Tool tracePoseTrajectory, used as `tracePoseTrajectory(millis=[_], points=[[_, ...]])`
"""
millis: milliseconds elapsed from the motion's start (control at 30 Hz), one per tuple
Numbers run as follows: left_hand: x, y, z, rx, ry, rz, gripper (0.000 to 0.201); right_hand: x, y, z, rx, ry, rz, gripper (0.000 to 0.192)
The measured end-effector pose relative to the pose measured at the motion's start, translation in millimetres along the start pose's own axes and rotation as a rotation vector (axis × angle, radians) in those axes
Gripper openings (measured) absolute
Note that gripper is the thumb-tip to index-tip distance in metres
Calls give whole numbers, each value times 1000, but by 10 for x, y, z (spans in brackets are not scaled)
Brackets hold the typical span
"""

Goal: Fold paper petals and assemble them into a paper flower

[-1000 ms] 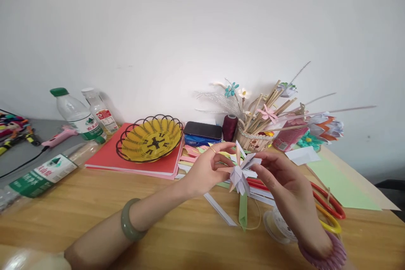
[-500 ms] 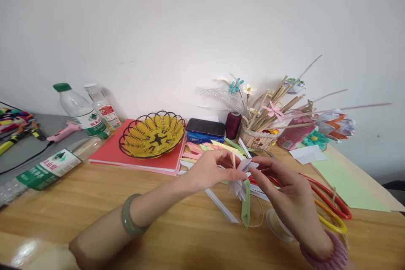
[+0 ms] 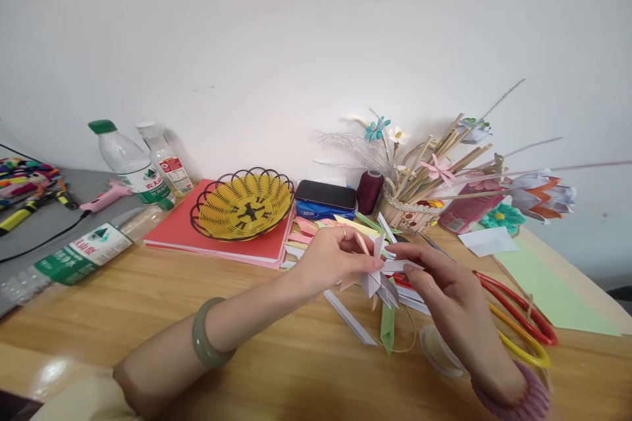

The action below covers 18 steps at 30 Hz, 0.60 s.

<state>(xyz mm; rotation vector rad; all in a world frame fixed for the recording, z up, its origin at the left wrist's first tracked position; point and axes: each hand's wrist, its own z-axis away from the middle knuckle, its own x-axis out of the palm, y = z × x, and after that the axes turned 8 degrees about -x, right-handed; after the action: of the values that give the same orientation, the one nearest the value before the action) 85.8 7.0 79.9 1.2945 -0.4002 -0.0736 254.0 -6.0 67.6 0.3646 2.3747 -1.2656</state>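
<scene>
Between my hands is a folded paper flower [image 3: 379,283] with pointed white and pale orange petals. My left hand [image 3: 338,260] pinches it from the left, thumb in front. With thumb and fingers, my right hand [image 3: 442,286] grips a white paper strip [image 3: 396,266] that sticks out of the flower to the right. Below them on the table lie a green paper strip [image 3: 388,325] and a white folded strip [image 3: 349,318]. More coloured strips [image 3: 316,230] are heaped behind my left hand. A spool [image 3: 439,352] stands partly hidden behind my right wrist.
A yellow woven basket [image 3: 247,207] rests on red paper [image 3: 168,230] at left. Behind my hands are a phone [image 3: 326,195] on a blue packet, a thread cone [image 3: 369,192] and a stick-filled holder [image 3: 409,214]. Scissors with red handles [image 3: 523,309] lie right; a bottle [image 3: 79,253] lies far left.
My right hand has shifted slightly right, and the white strip between its fingers now shows stretched out from the flower. The whole view has moved a little.
</scene>
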Motion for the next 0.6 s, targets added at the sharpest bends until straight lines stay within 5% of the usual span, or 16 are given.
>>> tracePoseTrajectory(millis=[233, 467, 600], points=[[-6, -66, -20, 54, -5, -76, 33, -14, -11, -8, -386, 51, 366, 12], [-18, -95, -36, 126, 6, -78, 26, -31, 35, -6, -446, 39, 419, 42], [-4, -91, -12, 104, 47, -115, 22, -27, 66, 1, -452, 37, 334, 39]])
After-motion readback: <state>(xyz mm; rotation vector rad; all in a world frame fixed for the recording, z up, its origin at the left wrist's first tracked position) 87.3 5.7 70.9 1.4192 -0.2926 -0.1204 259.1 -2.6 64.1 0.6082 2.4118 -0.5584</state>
